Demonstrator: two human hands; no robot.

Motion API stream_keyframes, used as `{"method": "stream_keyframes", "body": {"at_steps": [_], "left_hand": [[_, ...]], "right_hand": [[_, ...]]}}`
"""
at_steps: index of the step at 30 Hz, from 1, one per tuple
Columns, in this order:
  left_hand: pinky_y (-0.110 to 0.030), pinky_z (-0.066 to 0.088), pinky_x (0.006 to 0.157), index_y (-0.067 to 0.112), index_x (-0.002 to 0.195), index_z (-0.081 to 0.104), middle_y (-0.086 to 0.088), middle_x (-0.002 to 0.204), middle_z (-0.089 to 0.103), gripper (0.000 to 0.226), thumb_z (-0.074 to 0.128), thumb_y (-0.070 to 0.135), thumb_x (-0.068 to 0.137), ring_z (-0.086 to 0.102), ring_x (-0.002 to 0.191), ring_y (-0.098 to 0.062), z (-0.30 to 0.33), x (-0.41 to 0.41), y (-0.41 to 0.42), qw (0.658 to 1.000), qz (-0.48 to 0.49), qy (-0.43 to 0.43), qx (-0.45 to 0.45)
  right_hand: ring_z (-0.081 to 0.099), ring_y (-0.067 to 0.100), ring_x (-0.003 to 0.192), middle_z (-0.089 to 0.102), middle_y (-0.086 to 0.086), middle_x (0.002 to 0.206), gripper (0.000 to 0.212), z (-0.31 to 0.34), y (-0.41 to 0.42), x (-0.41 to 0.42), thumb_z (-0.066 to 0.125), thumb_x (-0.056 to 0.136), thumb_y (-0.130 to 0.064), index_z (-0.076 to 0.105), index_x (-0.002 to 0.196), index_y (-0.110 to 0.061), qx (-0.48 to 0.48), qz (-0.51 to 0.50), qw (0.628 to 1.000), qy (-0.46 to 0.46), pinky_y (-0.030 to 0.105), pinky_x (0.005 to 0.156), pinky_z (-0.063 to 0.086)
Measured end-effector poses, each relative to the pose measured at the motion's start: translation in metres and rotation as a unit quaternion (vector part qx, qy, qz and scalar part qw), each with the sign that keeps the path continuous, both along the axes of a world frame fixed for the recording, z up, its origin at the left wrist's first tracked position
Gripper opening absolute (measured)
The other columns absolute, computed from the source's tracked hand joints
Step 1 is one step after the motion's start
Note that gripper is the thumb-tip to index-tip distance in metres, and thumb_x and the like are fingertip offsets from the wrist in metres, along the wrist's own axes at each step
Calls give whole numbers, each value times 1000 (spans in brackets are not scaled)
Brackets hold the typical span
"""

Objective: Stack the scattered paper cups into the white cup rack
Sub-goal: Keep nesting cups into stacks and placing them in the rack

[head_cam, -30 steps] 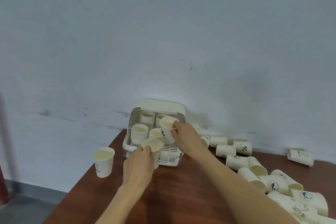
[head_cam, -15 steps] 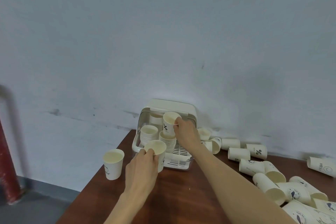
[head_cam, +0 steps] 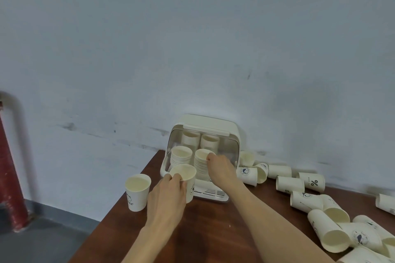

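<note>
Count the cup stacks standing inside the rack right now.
4: back left stack, back right stack, front left stack, and front right stack under the right hand. More may be hidden.

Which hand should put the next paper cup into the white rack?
Probably the left hand. It already grips an upright cream paper cup in front of the white plastic cup rack, while the right hand rests on the front right stack.
</note>
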State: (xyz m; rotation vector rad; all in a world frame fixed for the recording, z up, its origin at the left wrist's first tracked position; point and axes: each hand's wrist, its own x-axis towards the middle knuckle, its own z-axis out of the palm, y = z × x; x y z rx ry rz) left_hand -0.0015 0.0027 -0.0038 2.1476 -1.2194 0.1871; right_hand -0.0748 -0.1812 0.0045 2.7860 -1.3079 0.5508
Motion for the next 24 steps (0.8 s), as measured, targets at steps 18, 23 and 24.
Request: {"method": "stream_keyframes", "body": {"at_steps": [18,23,24], "left_hand": [[-36,43,66,9,87,67,-6,84,52,27,48,25,97,53,83,-29,58,51,-74,993,-5,1,-116],[-29,35,62,8,89,67,-10,95,59,24,48,19,98,44,76,-21,42,60,-96,998,9,-39,-55],[-29,34,62,8,90,66,-10,96,59,23,47,19,98,44,76,-21,40,60,-98,998,13,-40,-41]], "right_hand": [[57,34,90,62,16,102,21,-19,3,-2,35,91,-4,48,107,-6,-11,28,999,29,36,61,30],[58,33,94,62,15,105,23,-17,4,-5,35,92,-5,47,112,-6,-20,34,999,29,35,62,29],[57,33,94,62,15,105,23,-17,4,-6,35,92,-5,47,112,-6,-22,33,999,29,35,62,30]]}}
